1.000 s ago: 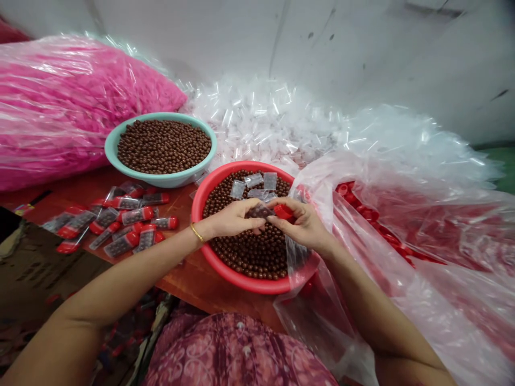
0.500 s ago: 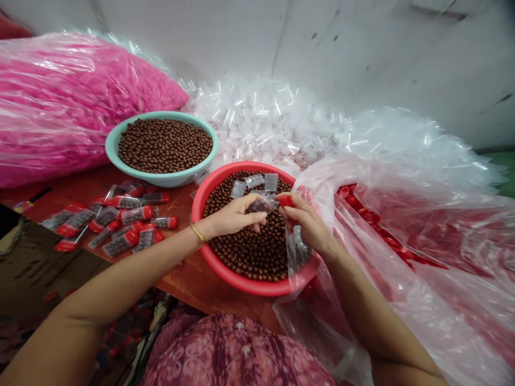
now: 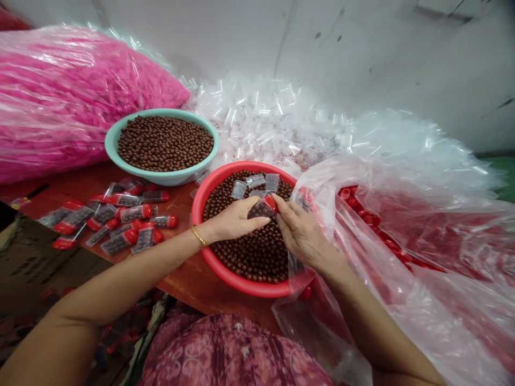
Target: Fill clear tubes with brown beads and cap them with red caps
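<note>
Over the red basin [image 3: 209, 261] of brown balls, my left hand [image 3: 237, 217] holds a clear container [image 3: 258, 208] with dark balls inside. A red cap [image 3: 270, 203] sits at the container's right end, and the fingers of my right hand [image 3: 295, 225] are closed on it. Several small clear plastic pieces [image 3: 255, 180] lie on the balls just beyond my hands.
A pale green basin [image 3: 161, 178] of brown balls stands at the back left, beside a big bag of pink pieces [image 3: 80, 91]. Capped containers [image 3: 135, 213] lie in a pile at left. Clear plastic pieces [image 3: 273, 118] are heaped behind; a bag of red caps [image 3: 374, 220] is at right.
My right hand has brought the red cap left and down onto the end of the clear container. My left hand still holds the container in nearly the same place.
</note>
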Tool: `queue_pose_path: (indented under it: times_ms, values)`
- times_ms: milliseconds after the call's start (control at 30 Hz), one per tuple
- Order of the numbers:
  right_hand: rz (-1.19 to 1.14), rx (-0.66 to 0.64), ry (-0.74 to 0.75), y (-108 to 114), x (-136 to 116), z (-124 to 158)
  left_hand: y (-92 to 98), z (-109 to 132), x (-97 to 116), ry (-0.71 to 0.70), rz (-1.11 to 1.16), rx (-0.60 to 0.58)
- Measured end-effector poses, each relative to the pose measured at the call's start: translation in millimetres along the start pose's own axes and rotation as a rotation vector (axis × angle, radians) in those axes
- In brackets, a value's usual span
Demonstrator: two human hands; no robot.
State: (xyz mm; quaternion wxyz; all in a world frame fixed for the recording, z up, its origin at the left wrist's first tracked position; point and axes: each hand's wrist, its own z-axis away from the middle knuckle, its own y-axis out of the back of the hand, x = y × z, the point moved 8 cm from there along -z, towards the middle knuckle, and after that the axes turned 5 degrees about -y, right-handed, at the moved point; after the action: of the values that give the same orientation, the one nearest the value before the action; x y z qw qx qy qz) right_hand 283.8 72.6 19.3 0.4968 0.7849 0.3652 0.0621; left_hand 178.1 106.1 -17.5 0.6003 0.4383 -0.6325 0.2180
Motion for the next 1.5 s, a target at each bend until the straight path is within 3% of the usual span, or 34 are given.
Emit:
queue_pose_path:
  times_ms: [167,333,533,667,867,1033,1133,1233,1367,1500]
  values:
    - [0.003,0.100,0.023,1,-18,1,3.5,-2,7,-0.074,0.014,0.079]
    - [0.046,0.182,-0.013,5,-25,-1,-5.4,0,3,0.052,0.280,-0.006]
    - [0.173,0.119,-0.085,-13,-14,7,-5.9,4,-7,0.187,0.231,0.115]
    - [0.016,0.058,-0.141,-22,-10,14,-11.6,10,-12,0.284,0.226,0.102]
    - [-0.136,0.072,-0.137,-8,-7,7,-10.6,5,-3,0.229,0.283,0.086]
    - [-0.124,0.018,-0.083,-9,-8,11,-7.0,3,-5,0.148,0.149,0.065]
    - [-0.102,-0.024,-0.004,-1,-10,13,-10.6,3,-4,0.069,0.058,0.015]
    - [-0.133,-0.037,0.027,13,-11,10,-22.7,7,-5,0.099,0.035,-0.084]
    - [-0.317,-0.002,-0.161,12,6,1,-34.4,10,5,0.063,-0.228,-0.210]
    - [-0.716,0.033,-0.534,-28,33,1,-45.3,11,11,-0.007,-0.553,-0.388]
